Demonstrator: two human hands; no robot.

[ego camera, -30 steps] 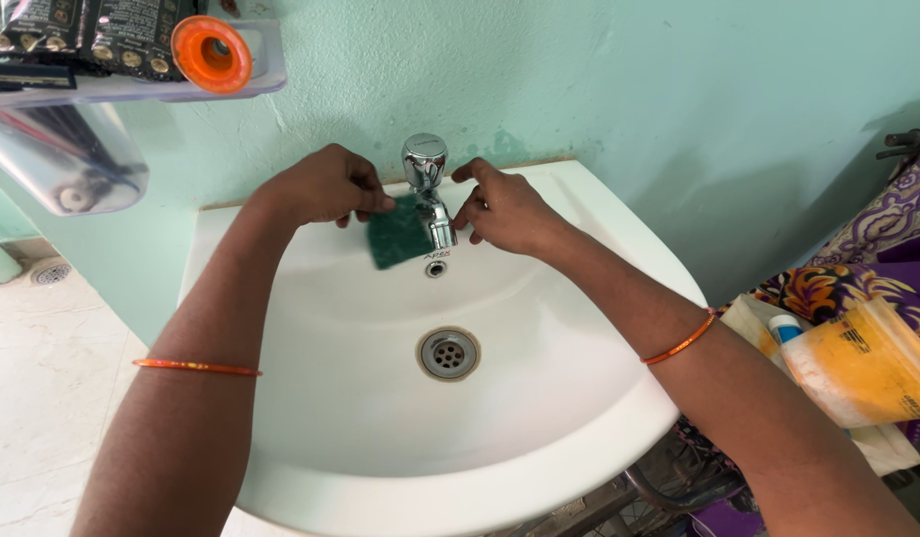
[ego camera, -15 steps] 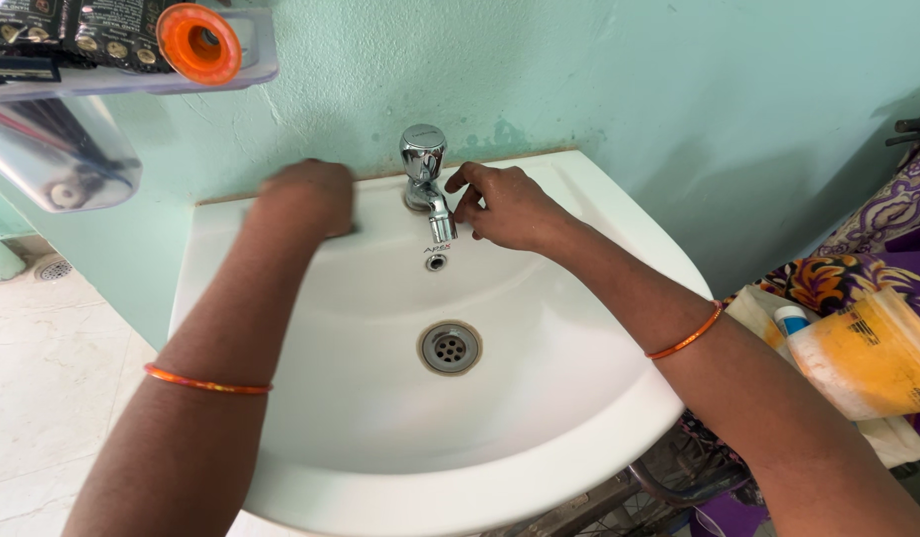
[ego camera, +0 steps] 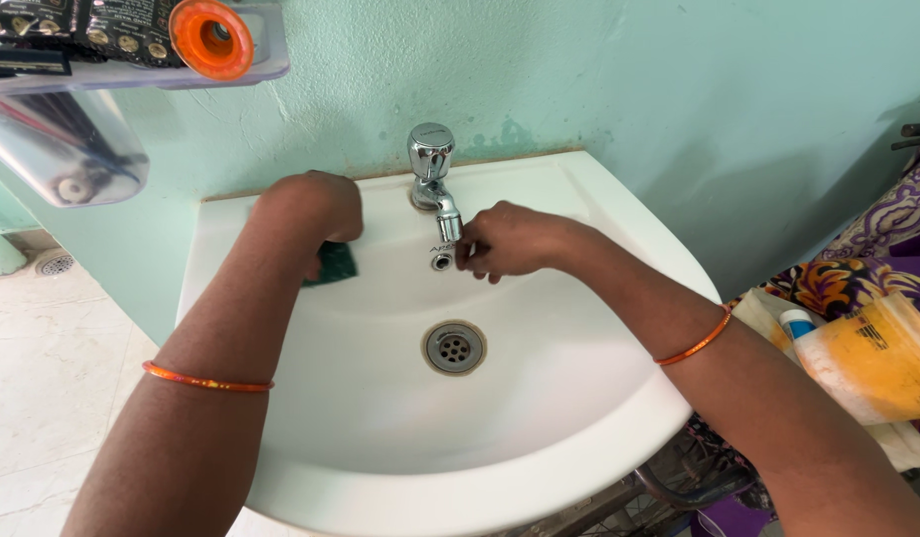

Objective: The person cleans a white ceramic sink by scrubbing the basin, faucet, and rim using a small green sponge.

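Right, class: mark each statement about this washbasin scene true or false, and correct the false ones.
1. The left hand presses a green scouring pad against the washbasin. True.
2. Water streams from the chrome tap. False: no water shows.
3. The right hand is beside the tap's spout. True.
4. The drain is plugged with a stopper. False: its strainer holes are open.
5. Each forearm wears an orange bangle. True.
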